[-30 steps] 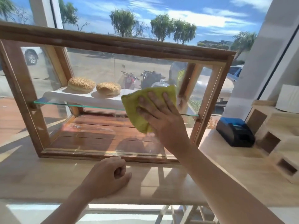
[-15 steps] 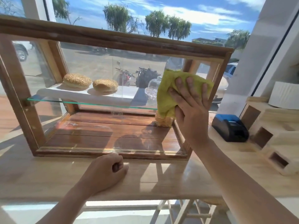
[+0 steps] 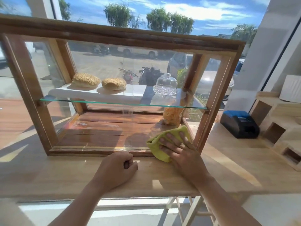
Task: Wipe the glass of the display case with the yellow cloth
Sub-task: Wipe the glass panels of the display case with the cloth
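Yellow cloth (image 3: 160, 143) lies pressed against the display case (image 3: 123, 38) glass at its 5 o'clock corner, under the right hand (image 3: 180, 150), fingers straight and spread. The left hand (image 3: 117, 170) rests on the desk (image 3: 48, 173), curled into an empty fist.

Wooden counter (image 3: 162, 180) bearing display case (image 3: 114, 35), black printer (image 3: 239, 123).

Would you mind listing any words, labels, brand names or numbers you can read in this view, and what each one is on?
None can be read.
The black and blue device on the counter: no legible marking.
The white ribbed container at the right: no print visible.
The wooden display case, yellow cloth and sesame buns: no text.
The vehicles outside the window: too small and blurred to read.
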